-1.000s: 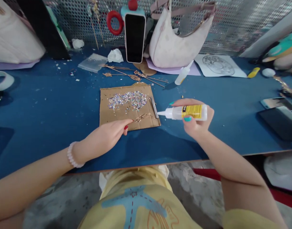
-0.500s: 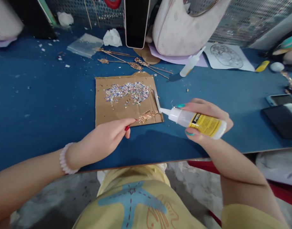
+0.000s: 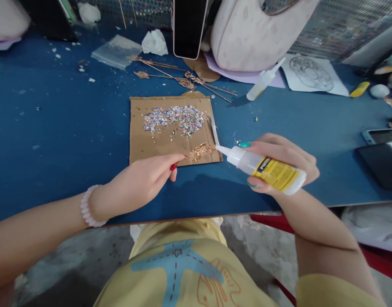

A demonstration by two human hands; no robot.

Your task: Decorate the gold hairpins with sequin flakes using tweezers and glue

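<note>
Nozzle (image 3: 222,150) at the tip of a gold ornament (image 3: 201,152), over the cardboard

In the head view, pinching the ornament by its left end between thumb and fingers of the left hand (image 3: 141,177), at the near edge of the cardboard (image 3: 140,149). Gripping the white bottle (image 3: 274,174) by its yellow label in the right hand (image 3: 293,152), to the right of the cardboard, with thumb on the near side and fingers on the far side. Aimed left, at the ornament's right end; touching or just short of it, impossible to tell.

Probably best to steady the left pinch against the cardboard, bring the nozzle in at a low slant, squeeze lightly and stop early, so as not to clog the fine openwork. Worth staying clear of the loose glittery chips (image 3: 175,119) on the far part of the cardboard, and of the slim silvery tool (image 3: 214,130) along its right side.

As for looks: coppery gold, shiny, narrow and finely branched like a leafy sprig, above the near right part of the cardboard. Too small to make out any drop on it. Similar in colour to the thin-stemmed pieces (image 3: 184,82) beyond the cardboard.
</note>
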